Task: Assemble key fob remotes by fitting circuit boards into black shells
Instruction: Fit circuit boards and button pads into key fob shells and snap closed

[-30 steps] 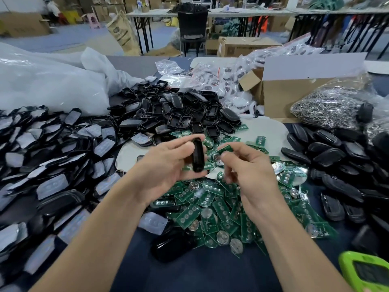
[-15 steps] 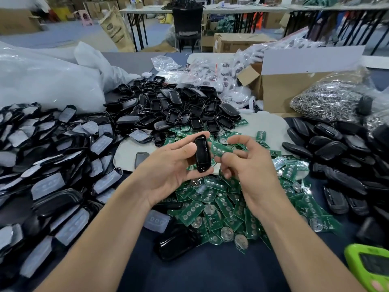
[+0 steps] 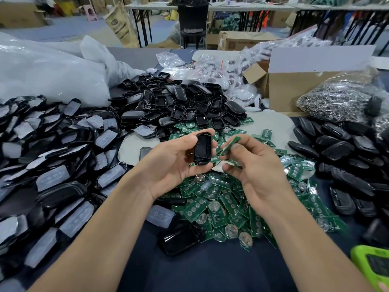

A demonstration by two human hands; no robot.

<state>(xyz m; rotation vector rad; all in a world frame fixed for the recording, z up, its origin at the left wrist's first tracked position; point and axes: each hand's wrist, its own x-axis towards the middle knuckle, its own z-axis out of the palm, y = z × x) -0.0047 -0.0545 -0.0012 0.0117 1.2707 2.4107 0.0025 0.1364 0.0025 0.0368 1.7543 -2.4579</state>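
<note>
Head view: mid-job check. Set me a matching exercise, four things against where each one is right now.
Things:
1. black shell
2. circuit board
3. cardboard box
4. lime-green device

Places:
A. bottom right corner of the view
B. held in the left hand
C. far right of the table, behind the bag of metal rings
D. pinched by the right hand

Pairs: 1-B, 2-D, 3-C, 4-A.
</note>
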